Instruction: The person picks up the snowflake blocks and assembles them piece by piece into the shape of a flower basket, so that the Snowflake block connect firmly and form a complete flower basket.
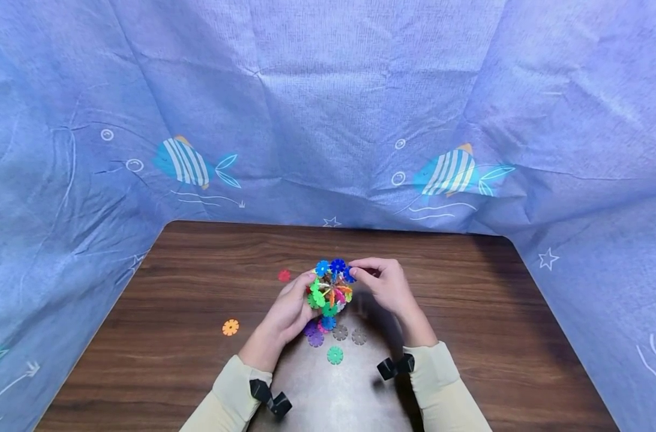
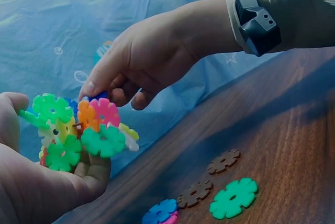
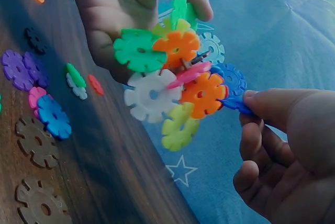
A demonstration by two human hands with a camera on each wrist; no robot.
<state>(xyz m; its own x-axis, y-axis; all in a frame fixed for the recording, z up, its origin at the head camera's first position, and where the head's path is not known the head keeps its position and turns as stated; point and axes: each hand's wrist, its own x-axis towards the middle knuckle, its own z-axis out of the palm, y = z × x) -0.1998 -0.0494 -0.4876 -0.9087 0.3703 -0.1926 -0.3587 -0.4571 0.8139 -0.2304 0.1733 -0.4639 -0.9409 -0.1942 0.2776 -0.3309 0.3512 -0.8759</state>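
Note:
A many-coloured cluster of notched, flower-shaped interlocking discs (image 1: 317, 295) is held up over the table by my left hand (image 1: 290, 309), its thumb at the near-left side and its fingers underneath. Thumb and forefinger of my right hand (image 1: 387, 285) pinch a dark blue disc (image 3: 236, 105) at the cluster's right edge. That disc meets an orange disc (image 3: 201, 96) of the cluster in the right wrist view. A white disc (image 3: 152, 96) and a teal-green disc (image 2: 103, 141) face outward. Brown pieces show at the cluster's core, partly hidden by the outer discs.
Loose discs lie on the wooden table (image 1: 171, 360) below my hands: a green disc (image 1: 335, 355), brown discs (image 3: 37, 141), purple discs (image 3: 17, 70) and a blue disc (image 3: 54, 116) over a pink one. An orange disc (image 1: 230, 327) lies left, a red disc (image 1: 284, 275) farther back.

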